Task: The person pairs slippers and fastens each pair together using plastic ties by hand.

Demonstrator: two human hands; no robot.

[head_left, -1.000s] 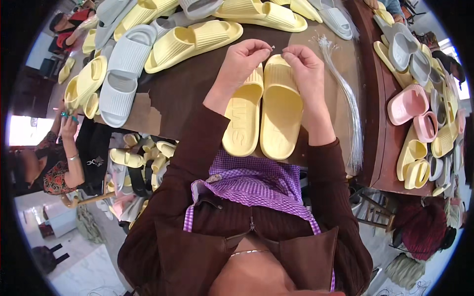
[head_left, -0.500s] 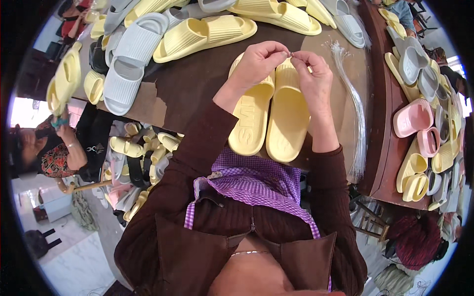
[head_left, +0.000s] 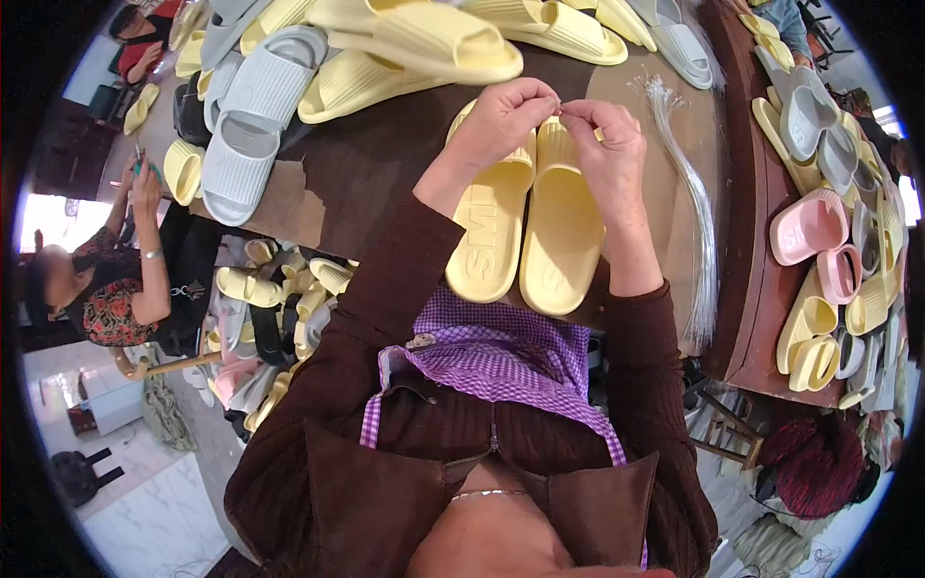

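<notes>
Head cam: L hand (head_left: 506,120) + R hand (head_left: 610,144) pinched (contents unclear) nr yellow slippers (head_left: 561,231).

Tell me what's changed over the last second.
The left hand and right hand have drawn together until about touching. A blurred yellow pair has appeared at the top of the view. The co-worker's hand has let go of a yellow pair. Unchanged: the slippers below the hands, the white strands.

Hands (head_left: 506,120) pinch a tiny piece (head_left: 558,110); yellow slippers (head_left: 563,231) beneath.
</notes>
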